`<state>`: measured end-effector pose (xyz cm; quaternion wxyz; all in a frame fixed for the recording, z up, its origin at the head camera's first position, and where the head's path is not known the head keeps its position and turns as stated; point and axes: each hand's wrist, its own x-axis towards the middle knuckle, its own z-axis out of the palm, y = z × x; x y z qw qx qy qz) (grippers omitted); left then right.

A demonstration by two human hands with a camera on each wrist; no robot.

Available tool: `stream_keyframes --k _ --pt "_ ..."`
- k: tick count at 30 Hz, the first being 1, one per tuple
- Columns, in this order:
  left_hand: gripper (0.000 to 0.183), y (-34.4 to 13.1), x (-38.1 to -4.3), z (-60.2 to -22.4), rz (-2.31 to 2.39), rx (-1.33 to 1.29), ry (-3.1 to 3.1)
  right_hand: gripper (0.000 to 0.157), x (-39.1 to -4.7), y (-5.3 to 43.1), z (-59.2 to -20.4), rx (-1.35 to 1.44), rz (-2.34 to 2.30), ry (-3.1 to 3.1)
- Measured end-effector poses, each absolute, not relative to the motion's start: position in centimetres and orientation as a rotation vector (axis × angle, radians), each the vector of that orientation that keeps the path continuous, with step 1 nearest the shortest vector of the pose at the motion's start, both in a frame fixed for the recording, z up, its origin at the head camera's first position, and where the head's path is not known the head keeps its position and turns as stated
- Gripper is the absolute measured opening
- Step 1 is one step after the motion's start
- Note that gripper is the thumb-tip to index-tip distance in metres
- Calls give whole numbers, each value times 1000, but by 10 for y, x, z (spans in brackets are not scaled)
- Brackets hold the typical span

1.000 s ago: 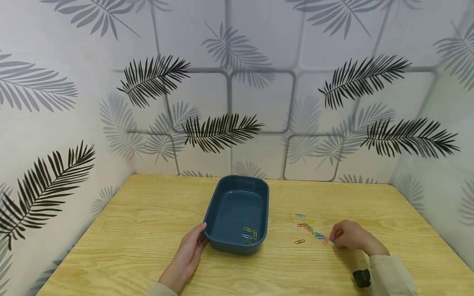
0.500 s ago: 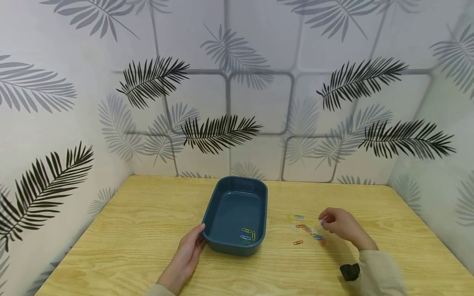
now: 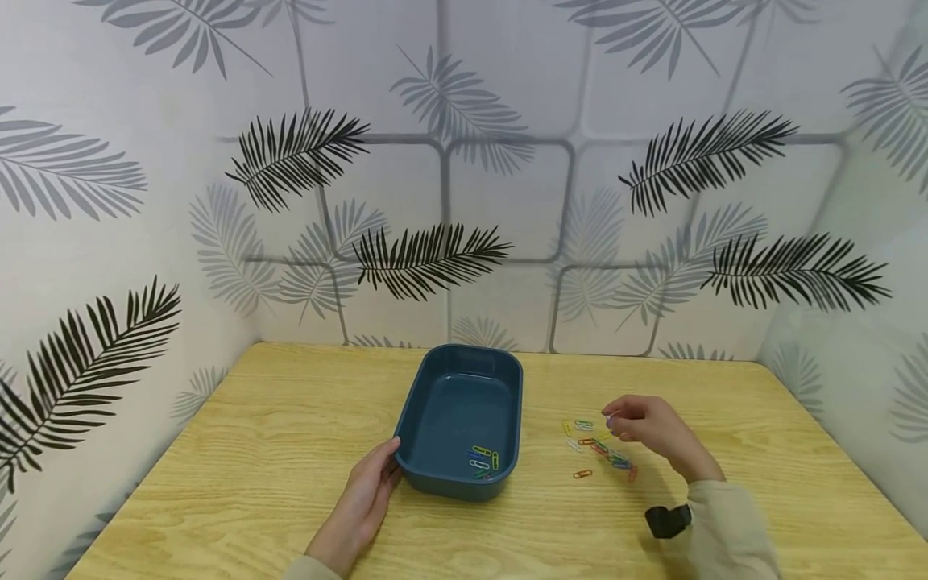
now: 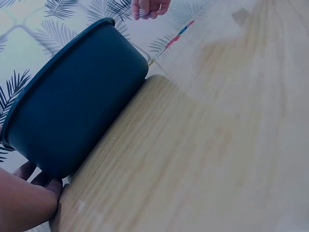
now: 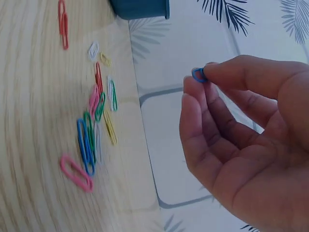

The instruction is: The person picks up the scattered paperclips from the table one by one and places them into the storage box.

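Observation:
My left hand (image 3: pixel 365 493) grips the near left corner of a dark blue plastic bin (image 3: pixel 455 488), thumb at the rim and fingers against its outer side. Several coloured paper clips lie in the bin's near right corner, a white paper clip (image 3: pixel 479 464) among them. Raised above the table, my right hand (image 3: pixel 658 428) pinches a blue paper clip (image 5: pixel 197 74) between thumb and index finger. Below it, a loose scatter of paper clips spreads over the wood, including a pink paper clip (image 5: pixel 76 174) and a red paper clip (image 5: pixel 63 26) set apart from the others.
The light wooden table (image 3: pixel 290 419) meets a leaf-patterned wall (image 3: pixel 507 201) at its back edge. A black wrist device (image 3: pixel 668 522) sits at the right sleeve. Between the bin and the scattered clips runs a strip of bare wood.
My right hand has lifted the blue paper clip off the table's right side and carried it left, over the scattered clips. The left hand stays on the bin.

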<state>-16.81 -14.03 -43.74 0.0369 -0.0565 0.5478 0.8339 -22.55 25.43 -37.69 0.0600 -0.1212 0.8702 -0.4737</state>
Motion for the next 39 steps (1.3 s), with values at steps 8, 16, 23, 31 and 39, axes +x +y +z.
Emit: stream_keyframes --k 8,16,23,31,39 --pt "58 -140 -167 -438 2562 -154 1679 25 -237 229 -375 -361 -1617 2521" --pt "56 -141 -168 -437 2549 -176 1685 20 -243 190 -373 -385 -1715 2437" --pt "58 -141 -169 -436 2543 -153 1667 22 -244 148 -370 -415 -1826 2334" --pt "58 -139 -169 -437 2557 -190 1676 23 -241 115 -369 -505 -1761 2304" --pt "57 -140 -169 -437 2557 -188 1684 20 -240 108 -370 -475 -1747 2315"
